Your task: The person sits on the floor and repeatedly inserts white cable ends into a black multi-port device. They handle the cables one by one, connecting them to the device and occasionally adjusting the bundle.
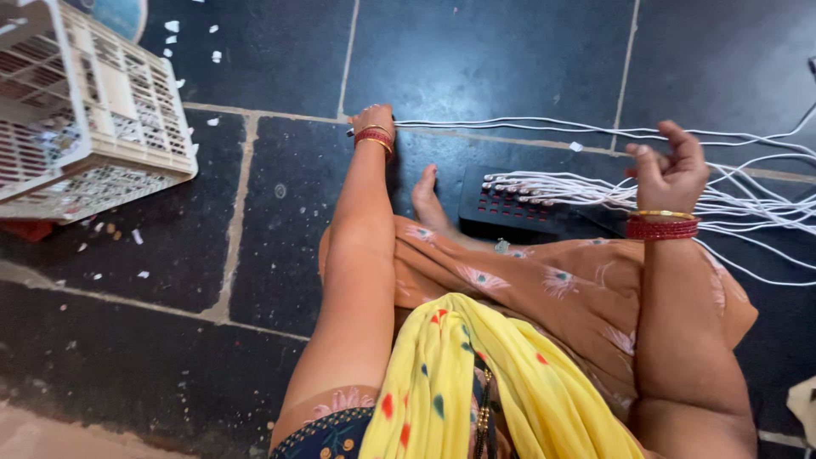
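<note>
Left hand (372, 119): 11 o'clock, fingers pinching white cable ends (408, 125) on the floor.
Cables (544, 127): long axis 9-to-3, nearest the left hand.
Right hand (671, 166): 2 o'clock, raised, loosely curled, strands (739, 204) beneath it.
Black port block (510, 208): centre.

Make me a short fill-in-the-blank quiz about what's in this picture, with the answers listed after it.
1. The left hand rests on the dark stone ____.
2. The cables plugged into the black block are ____ in colour.
3. The plastic crate lies on the person's ____ side.
4. The raised right hand has red and gold ____ on its wrist.

Missing words: floor; white; left; bangles
</note>
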